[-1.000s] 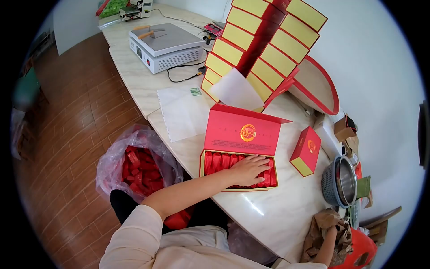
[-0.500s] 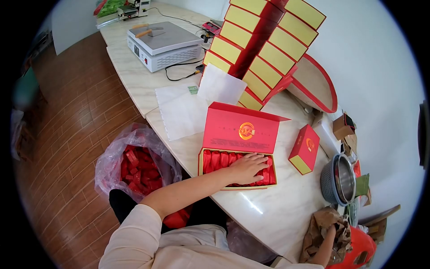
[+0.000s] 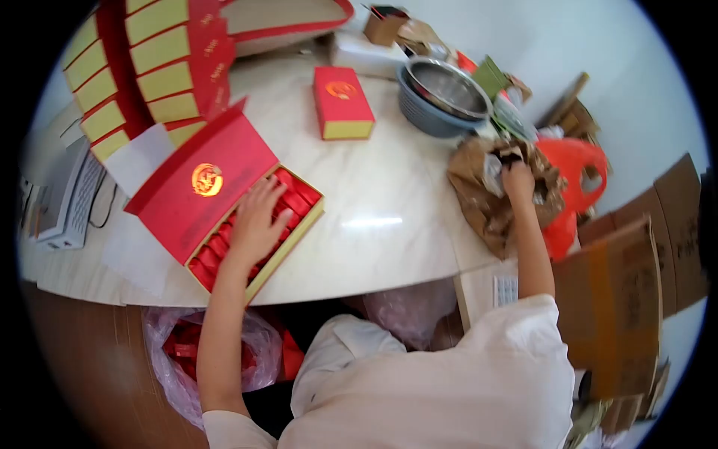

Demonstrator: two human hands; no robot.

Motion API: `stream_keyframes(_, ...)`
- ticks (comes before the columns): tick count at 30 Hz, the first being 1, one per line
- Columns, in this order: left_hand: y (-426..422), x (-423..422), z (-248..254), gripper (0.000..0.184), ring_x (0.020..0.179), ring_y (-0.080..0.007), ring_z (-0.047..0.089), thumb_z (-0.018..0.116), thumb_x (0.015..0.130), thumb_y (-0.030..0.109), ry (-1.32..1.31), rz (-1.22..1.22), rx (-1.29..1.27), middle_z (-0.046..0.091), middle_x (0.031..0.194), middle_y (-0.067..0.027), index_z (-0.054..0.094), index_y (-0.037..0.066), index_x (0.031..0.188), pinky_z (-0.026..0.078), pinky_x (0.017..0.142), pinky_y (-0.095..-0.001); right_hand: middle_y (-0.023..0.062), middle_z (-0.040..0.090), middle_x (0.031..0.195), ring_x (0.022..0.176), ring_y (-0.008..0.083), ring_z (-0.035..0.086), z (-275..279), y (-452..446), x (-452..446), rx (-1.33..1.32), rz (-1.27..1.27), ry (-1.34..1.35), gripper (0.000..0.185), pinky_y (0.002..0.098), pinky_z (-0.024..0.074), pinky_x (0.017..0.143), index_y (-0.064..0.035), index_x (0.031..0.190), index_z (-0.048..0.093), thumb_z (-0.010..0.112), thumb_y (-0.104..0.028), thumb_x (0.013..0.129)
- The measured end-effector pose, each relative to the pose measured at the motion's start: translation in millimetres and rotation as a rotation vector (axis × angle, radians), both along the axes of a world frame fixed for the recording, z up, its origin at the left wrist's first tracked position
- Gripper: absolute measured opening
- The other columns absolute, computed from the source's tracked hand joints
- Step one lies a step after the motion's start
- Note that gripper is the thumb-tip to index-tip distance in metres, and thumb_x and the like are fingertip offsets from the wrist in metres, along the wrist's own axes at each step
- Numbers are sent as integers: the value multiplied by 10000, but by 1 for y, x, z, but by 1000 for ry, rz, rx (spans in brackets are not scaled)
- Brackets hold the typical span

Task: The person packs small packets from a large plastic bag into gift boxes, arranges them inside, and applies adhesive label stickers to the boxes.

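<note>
My left hand (image 3: 258, 223) lies with its fingers spread over a row of shiny red packets (image 3: 298, 196). The packets fill an open red gift box (image 3: 288, 251) with a gold-yellow rim; its lid (image 3: 206, 179), bearing a gold emblem, is folded back to the left. On the right, my right hand (image 3: 517, 182) reaches into the mouth of a crumpled brown paper bag (image 3: 479, 196). Its fingertips are hidden in the bag, where some clear plastic shows. A closed red box (image 3: 342, 103) stands on the table between and beyond my hands.
Tall stacks of red and yellow boxes (image 3: 161, 63) rise at the back left. A steel bowl (image 3: 449, 88) sits in a grey-blue basin (image 3: 426, 120) behind the paper bag. An orange plastic bag (image 3: 568, 179) and large cartons (image 3: 609, 299) are right. A plastic sack (image 3: 258, 367) of red packets stands below the table edge.
The view has swung to the right, bringing the paper bag and cartons further in. My left hand stays on the packets in the box; my right hand remains at the paper bag.
</note>
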State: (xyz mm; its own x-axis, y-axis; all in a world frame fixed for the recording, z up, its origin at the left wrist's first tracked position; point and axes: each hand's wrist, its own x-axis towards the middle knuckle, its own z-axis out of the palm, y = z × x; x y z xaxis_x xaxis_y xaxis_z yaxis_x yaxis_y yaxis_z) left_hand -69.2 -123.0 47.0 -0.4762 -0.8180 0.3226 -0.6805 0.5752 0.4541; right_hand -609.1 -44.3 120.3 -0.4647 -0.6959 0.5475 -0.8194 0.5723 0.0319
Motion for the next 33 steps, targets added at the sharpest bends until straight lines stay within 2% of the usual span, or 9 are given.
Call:
stream_keyframes(3,3,0,6,485,1367,-269,307,553,907,302,-10,16,32,382,1451,-113,478,86,1334,205,1145,-414,231,647,805,746,408,632,26,15,29,-116,24,-16,318,491,502,689,-12,796,634,525,-301,872)
stream_keyframes(8,3,0,7,488,1366,-274,309,556,909,307,-14,23,39,390,1444,-117,475,82,1335,205,1147,-409,168,653,785,664,349,624,75,33,76,-359,188,266,227,421,499,594,-48,767,628,557,-224,893)
stream_keyframes(12,2,5,6,472,1360,-289,319,559,913,283,50,30,46,400,1433,-132,477,72,1328,218,1141,-410,127,671,822,644,266,633,117,32,128,-602,387,371,122,321,500,578,-55,926,675,582,-132,912)
stream_keyframes(14,10,11,14,438,1351,-298,337,551,923,248,262,5,143,422,1412,-147,487,62,1314,226,1138,-407,114,693,922,690,222,655,128,30,171,-712,538,349,179,289,501,601,-36,1064,670,582,-86,916)
stream_keyframes(17,40,33,34,403,1330,-294,371,539,932,223,372,97,106,454,1380,-152,501,54,1296,261,1120,-395,140,691,994,787,262,676,112,21,237,-621,836,262,209,310,529,686,30,1078,642,570,3,884)
stream_keyframes(19,63,53,37,347,1268,-289,441,527,936,197,443,215,68,505,1316,-154,537,40,1244,318,1074,-374,174,682,1007,846,295,680,73,-4,270,-586,1183,242,279,337,541,752,63,1110,611,567,51,835)
stream_keyframes(23,98,94,22,261,1168,-223,499,501,930,109,623,471,-92,562,1195,-112,577,12,1160,348,1018,-328,216,644,1078,950,328,660,-10,-22,369,-428,1553,-51,396,369,544,789,82,1138,583,557,97,743)
stream_keyframes(28,128,113,-7,256,1102,-219,520,500,917,112,796,668,-150,566,1144,-112,575,26,1146,386,955,-337,208,592,1199,1121,335,579,-74,-2,435,-68,1708,-197,427,404,492,904,72,1195,546,541,-2,775)
stream_keyframes(33,130,101,-28,281,1116,-217,517,495,934,146,859,684,-70,553,1155,-110,546,27,1183,391,955,-338,182,553,1270,1204,322,516,-76,8,459,65,1796,-247,457,439,401,1015,35,1222,543,575,-55,775)
